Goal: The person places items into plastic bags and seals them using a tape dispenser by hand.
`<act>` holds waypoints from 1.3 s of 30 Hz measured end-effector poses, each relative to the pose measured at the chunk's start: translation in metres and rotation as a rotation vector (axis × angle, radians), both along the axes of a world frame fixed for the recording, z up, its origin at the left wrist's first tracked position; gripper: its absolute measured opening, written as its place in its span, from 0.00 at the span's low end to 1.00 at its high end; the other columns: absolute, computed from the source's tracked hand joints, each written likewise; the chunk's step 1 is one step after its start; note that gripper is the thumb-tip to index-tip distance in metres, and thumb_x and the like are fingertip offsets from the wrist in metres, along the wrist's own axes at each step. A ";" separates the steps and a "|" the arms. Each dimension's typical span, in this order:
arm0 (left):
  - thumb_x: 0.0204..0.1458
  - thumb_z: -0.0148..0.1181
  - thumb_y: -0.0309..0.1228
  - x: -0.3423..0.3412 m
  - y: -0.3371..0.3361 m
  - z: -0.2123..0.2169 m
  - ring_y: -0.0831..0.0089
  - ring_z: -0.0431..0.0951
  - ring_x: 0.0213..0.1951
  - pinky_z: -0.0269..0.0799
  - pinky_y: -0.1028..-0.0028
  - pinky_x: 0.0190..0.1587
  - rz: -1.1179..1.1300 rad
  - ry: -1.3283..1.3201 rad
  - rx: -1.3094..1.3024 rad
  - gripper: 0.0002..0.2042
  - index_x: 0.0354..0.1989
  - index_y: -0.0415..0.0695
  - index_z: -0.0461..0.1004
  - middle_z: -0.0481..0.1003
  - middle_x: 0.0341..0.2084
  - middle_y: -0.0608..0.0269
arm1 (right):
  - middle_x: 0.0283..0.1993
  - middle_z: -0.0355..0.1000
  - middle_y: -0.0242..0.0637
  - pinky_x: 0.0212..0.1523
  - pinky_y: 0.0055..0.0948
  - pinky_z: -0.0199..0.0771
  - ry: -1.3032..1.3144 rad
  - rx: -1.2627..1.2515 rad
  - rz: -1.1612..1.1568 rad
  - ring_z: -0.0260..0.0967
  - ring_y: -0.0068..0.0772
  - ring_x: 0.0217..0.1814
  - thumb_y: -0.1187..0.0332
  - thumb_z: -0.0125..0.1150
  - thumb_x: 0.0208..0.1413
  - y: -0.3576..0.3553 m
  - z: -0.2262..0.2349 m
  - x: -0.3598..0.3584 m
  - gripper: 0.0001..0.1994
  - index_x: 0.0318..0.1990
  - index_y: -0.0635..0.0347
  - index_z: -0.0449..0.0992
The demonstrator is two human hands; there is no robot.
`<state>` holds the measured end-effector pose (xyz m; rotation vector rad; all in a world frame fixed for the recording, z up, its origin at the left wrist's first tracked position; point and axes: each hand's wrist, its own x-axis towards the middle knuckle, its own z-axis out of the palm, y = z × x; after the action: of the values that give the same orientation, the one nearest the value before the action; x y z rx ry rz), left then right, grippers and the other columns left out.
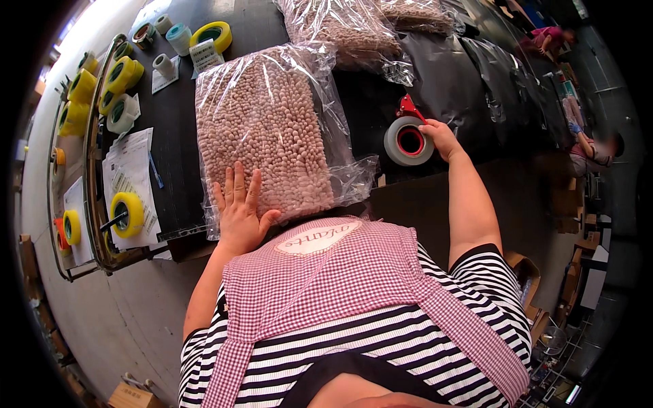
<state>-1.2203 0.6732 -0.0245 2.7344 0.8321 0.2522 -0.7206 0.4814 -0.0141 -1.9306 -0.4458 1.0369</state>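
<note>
A pinkish chenille bath mat (262, 129) lies in a clear plastic bag on the dark table in front of me. My left hand (241, 209) rests flat on its near left corner, fingers spread. To the right of the mat, my right hand (441, 138) is closed on a red tape dispenser (408, 109) that carries a wide roll of clear tape (401, 151). The dispenser is held near the table's front edge, apart from the bag. Loose, crinkled plastic (354, 182) sticks out along the bag's right side.
More bagged mats (340, 30) lie at the far side. Yellow tape rolls (128, 215) hang on a metal rack (95, 170) at left, beside papers (132, 170) and a blue pen (156, 170). Black plastic sheeting (442, 75) covers the table's right. Two other people (590, 151) are at far right.
</note>
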 end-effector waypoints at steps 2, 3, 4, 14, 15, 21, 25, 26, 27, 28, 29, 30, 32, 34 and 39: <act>0.56 0.54 0.61 -0.001 -0.003 0.006 0.47 0.35 0.76 0.22 0.43 0.72 -0.034 0.004 0.028 0.42 0.75 0.54 0.52 0.38 0.76 0.46 | 0.40 0.78 0.34 0.42 0.27 0.74 -0.243 -0.079 0.123 0.74 0.26 0.39 0.67 0.60 0.57 0.007 -0.003 0.002 0.17 0.51 0.67 0.78; 0.57 0.57 0.57 0.002 -0.007 0.017 0.47 0.46 0.75 0.35 0.46 0.73 -0.033 -0.058 0.114 0.35 0.69 0.51 0.64 0.48 0.75 0.47 | 0.38 0.79 0.38 0.46 0.31 0.74 -0.445 -0.258 0.322 0.76 0.31 0.40 0.69 0.59 0.55 0.017 0.006 0.005 0.18 0.52 0.68 0.77; 0.57 0.59 0.53 0.002 -0.009 0.019 0.48 0.54 0.70 0.44 0.48 0.70 -0.089 -0.176 0.132 0.30 0.64 0.50 0.69 0.55 0.70 0.48 | 0.44 0.78 0.45 0.49 0.32 0.74 -1.154 -0.259 0.333 0.76 0.31 0.45 0.69 0.60 0.53 0.023 0.001 -0.010 0.20 0.53 0.66 0.77; 0.62 0.62 0.42 -0.023 -0.030 0.007 0.74 0.77 0.36 0.74 0.74 0.39 0.538 -0.051 -1.505 0.19 0.48 0.36 0.79 0.81 0.37 0.61 | 0.48 0.77 0.38 0.43 0.34 0.73 0.238 0.170 0.307 0.73 0.30 0.47 0.61 0.75 0.51 0.200 0.006 -0.158 0.25 0.51 0.66 0.73; 0.62 0.61 0.45 -0.017 -0.032 0.017 0.72 0.78 0.37 0.74 0.73 0.39 0.447 -0.097 -1.386 0.23 0.50 0.33 0.77 0.81 0.37 0.56 | 0.47 0.77 0.39 0.42 0.34 0.74 0.268 0.258 0.268 0.74 0.31 0.44 0.65 0.74 0.52 0.203 -0.015 -0.163 0.22 0.50 0.67 0.73; 0.59 0.64 0.48 -0.056 -0.009 0.009 0.65 0.76 0.45 0.72 0.68 0.46 0.639 -0.271 -0.777 0.27 0.47 0.31 0.72 0.76 0.47 0.46 | 0.35 0.77 0.41 0.37 0.30 0.75 0.182 0.203 0.160 0.75 0.28 0.37 0.76 0.68 0.52 0.160 -0.028 -0.243 0.10 0.39 0.70 0.75; 0.61 0.62 0.44 -0.105 0.036 -0.022 0.61 0.69 0.61 0.66 0.66 0.61 0.715 -0.714 -0.821 0.35 0.68 0.34 0.56 0.63 0.65 0.46 | 0.55 0.73 0.53 0.56 0.39 0.72 0.114 0.085 0.948 0.71 0.41 0.58 0.57 0.65 0.58 0.096 0.007 -0.278 0.26 0.56 0.70 0.72; 0.62 0.61 0.42 -0.107 0.041 -0.015 0.61 0.67 0.63 0.64 0.66 0.63 0.672 -0.978 -1.013 0.37 0.72 0.35 0.50 0.62 0.66 0.49 | 0.63 0.68 0.57 0.64 0.42 0.67 0.159 0.001 1.175 0.66 0.45 0.67 0.49 0.62 0.60 0.087 0.020 -0.272 0.34 0.64 0.68 0.68; 0.64 0.58 0.38 -0.122 0.047 -0.014 0.63 0.64 0.66 0.61 0.65 0.67 0.559 -1.090 -1.167 0.39 0.75 0.38 0.41 0.59 0.68 0.52 | 0.73 0.57 0.55 0.74 0.43 0.51 0.285 -0.366 1.277 0.51 0.47 0.78 0.38 0.56 0.59 0.083 0.019 -0.258 0.42 0.73 0.59 0.59; 0.65 0.57 0.36 -0.134 0.047 -0.021 0.63 0.63 0.66 0.60 0.63 0.68 0.533 -1.173 -1.149 0.38 0.75 0.37 0.42 0.58 0.69 0.52 | 0.71 0.60 0.53 0.73 0.41 0.53 0.449 -0.236 1.205 0.54 0.45 0.75 0.42 0.57 0.61 0.070 0.022 -0.244 0.37 0.69 0.61 0.64; 0.65 0.58 0.37 -0.140 0.041 -0.022 0.64 0.65 0.65 0.62 0.64 0.66 0.583 -1.161 -1.073 0.37 0.74 0.36 0.44 0.61 0.67 0.53 | 0.69 0.64 0.50 0.72 0.40 0.55 0.603 -0.114 1.127 0.58 0.43 0.73 0.47 0.57 0.62 0.057 0.033 -0.227 0.33 0.66 0.63 0.68; 0.65 0.58 0.37 -0.148 0.035 -0.021 0.64 0.67 0.63 0.63 0.64 0.65 0.633 -1.138 -0.998 0.36 0.74 0.36 0.45 0.63 0.65 0.54 | 0.67 0.67 0.48 0.71 0.39 0.57 0.760 0.007 1.035 0.62 0.41 0.70 0.51 0.58 0.64 0.046 0.045 -0.211 0.28 0.62 0.65 0.73; 0.62 0.61 0.40 -0.170 0.020 -0.030 0.69 0.73 0.55 0.70 0.69 0.56 0.864 -0.867 -1.106 0.35 0.71 0.36 0.52 0.70 0.57 0.58 | 0.52 0.78 0.44 0.55 0.32 0.74 0.641 0.173 0.973 0.76 0.33 0.53 0.54 0.63 0.61 0.026 0.058 -0.172 0.22 0.50 0.67 0.80; 0.58 0.66 0.46 -0.162 0.005 -0.010 0.77 0.74 0.47 0.71 0.76 0.43 0.902 -0.564 -1.207 0.31 0.63 0.40 0.63 0.74 0.49 0.62 | 0.43 0.79 0.40 0.39 0.27 0.79 0.499 0.185 0.544 0.79 0.33 0.41 0.44 0.57 0.63 0.006 0.054 -0.146 0.28 0.47 0.65 0.79; 0.55 0.69 0.31 -0.116 -0.006 -0.009 0.69 0.74 0.52 0.69 0.68 0.57 0.660 -0.859 -1.220 0.27 0.60 0.37 0.65 0.74 0.52 0.59 | 0.46 0.77 0.43 0.40 0.31 0.79 0.598 -0.010 0.269 0.77 0.33 0.44 0.51 0.57 0.65 0.034 0.011 -0.208 0.28 0.62 0.65 0.64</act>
<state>-1.3364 0.6670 -0.0337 1.0167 1.0514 0.6825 -0.9288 0.5157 -0.0033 -1.4898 -0.3573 1.7175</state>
